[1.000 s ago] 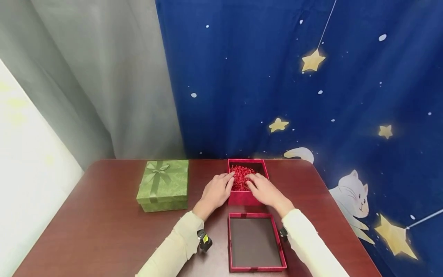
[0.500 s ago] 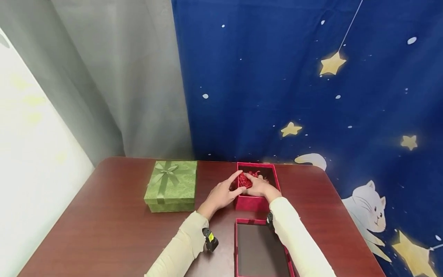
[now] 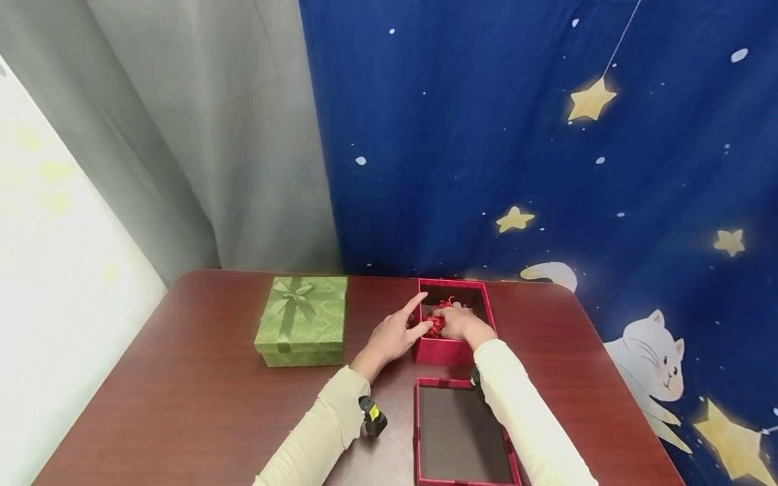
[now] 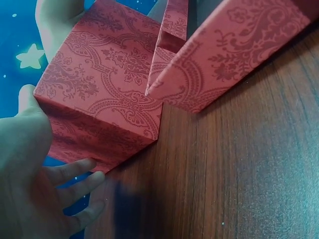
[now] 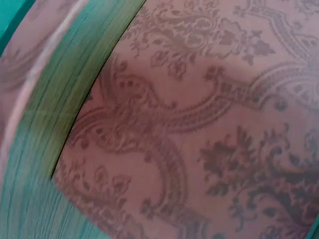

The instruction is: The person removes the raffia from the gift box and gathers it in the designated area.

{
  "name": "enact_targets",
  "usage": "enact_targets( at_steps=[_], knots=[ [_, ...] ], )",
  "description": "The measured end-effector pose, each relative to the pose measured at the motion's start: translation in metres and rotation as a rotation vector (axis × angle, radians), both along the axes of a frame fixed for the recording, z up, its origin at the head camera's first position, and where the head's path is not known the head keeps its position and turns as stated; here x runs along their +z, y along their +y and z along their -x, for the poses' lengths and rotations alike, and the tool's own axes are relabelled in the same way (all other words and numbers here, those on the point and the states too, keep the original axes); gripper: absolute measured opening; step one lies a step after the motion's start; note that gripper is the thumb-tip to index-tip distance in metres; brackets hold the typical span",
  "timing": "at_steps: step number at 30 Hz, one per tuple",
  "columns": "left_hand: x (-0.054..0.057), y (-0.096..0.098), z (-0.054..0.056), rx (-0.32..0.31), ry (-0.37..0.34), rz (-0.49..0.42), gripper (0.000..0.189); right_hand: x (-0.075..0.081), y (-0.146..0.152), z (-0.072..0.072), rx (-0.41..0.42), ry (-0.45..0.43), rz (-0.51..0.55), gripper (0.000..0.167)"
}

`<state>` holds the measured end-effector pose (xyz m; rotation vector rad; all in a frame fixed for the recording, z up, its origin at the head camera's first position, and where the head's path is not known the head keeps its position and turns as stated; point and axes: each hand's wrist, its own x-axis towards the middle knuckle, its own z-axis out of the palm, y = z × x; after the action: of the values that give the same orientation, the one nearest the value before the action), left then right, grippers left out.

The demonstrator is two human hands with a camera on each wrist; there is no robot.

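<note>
An uncovered red box (image 3: 451,351) stands near the table's far edge, with red shredded paper (image 3: 435,327) heaped in its left part. My right hand (image 3: 458,322) reaches down inside it, among the shreds. Its fingertips are hidden in the head view, and the right wrist view shows only the patterned box wall (image 5: 164,109) close up. My left hand (image 3: 390,336) lies at the box's near left corner, index finger stretched along the left rim. In the left wrist view its fingers (image 4: 82,189) are spread beside the outer wall.
A red lid (image 3: 464,432) lies inside up, just nearer than the box. Left of both stands a closed green gift box (image 3: 302,324) with a bow. Behind the wooden table (image 3: 200,378) hang grey and blue curtains (image 3: 462,135).
My right hand has gone from the box's front rim deeper inside. The shreds, spread out before, are bunched to the left. My left hand has moved from the shreds to the left rim.
</note>
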<state>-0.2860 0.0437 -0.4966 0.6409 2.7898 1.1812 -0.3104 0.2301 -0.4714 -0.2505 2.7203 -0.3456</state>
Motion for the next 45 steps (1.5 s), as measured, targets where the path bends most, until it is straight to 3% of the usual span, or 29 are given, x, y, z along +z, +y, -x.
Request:
enact_targets(
  at_steps=[8, 16, 24, 29, 32, 36, 41, 45],
  knots=[
    [0.003, 0.0, -0.002, -0.001, 0.021, -0.003, 0.065, 0.008, 0.003, -0.001, 0.0, -0.113, 0.047, 0.062],
    [0.005, 0.0, -0.002, 0.004, 0.006, -0.002, 0.065, 0.009, -0.001, -0.002, 0.06, -0.002, 0.025, 0.044],
    [0.005, 0.0, -0.001, 0.013, -0.003, -0.001, 0.065, 0.01, 0.002, 0.0, 0.085, 0.024, 0.026, 0.035],
    [0.004, 0.0, -0.002, 0.02, -0.025, 0.011, 0.066, 0.01, 0.004, -0.002, 0.06, 0.056, 0.095, 0.031],
    [0.005, 0.0, -0.004, 0.009, -0.033, 0.0, 0.066, 0.013, 0.009, -0.005, 0.058, 0.119, 0.152, 0.03],
    [0.007, 0.0, -0.005, -0.004, -0.05, -0.022, 0.068, 0.03, 0.022, -0.009, 0.075, 0.228, 0.222, 0.029],
    [0.005, 0.001, -0.004, -0.003, -0.074, -0.038, 0.068, 0.072, 0.045, -0.014, 0.018, 0.331, 0.306, 0.036],
    [0.005, 0.0, -0.004, -0.004, -0.08, -0.042, 0.068, 0.105, 0.071, -0.02, -0.036, 0.461, 0.329, 0.039]
  ],
)
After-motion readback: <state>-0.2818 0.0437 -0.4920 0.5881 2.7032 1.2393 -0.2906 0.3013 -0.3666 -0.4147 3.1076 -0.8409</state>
